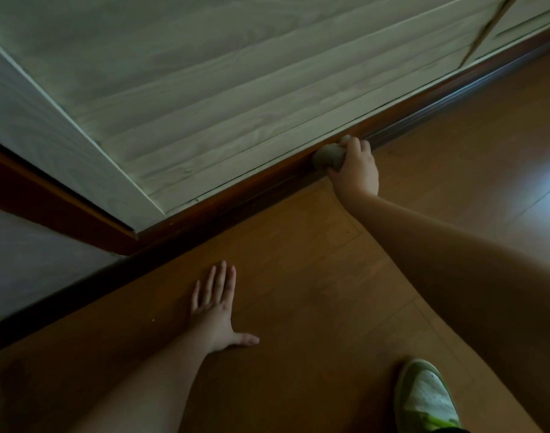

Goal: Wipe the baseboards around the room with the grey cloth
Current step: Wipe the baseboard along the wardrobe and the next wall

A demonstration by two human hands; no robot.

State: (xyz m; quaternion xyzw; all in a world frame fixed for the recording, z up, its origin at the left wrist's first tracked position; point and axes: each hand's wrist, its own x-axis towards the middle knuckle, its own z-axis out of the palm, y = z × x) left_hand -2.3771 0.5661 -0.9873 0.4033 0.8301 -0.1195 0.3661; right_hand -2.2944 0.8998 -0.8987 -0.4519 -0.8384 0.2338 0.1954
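Note:
A dark brown baseboard [236, 198] runs diagonally from lower left to upper right under a pale wood-grain cabinet. The grey cloth [328, 156] is bunched against this baseboard, and my right hand [356, 168] grips it, pressing it to the wood. My left hand [217, 310] lies flat on the wooden floor with its fingers spread, holding nothing, a short way out from the baseboard.
The pale cabinet front [220, 89] rises above the baseboard. A grey wall [23, 264] with a brown trim strip meets it at the left. Brown plank floor [330, 292] fills the foreground. My green-and-white shoe [427, 398] stands at the lower right.

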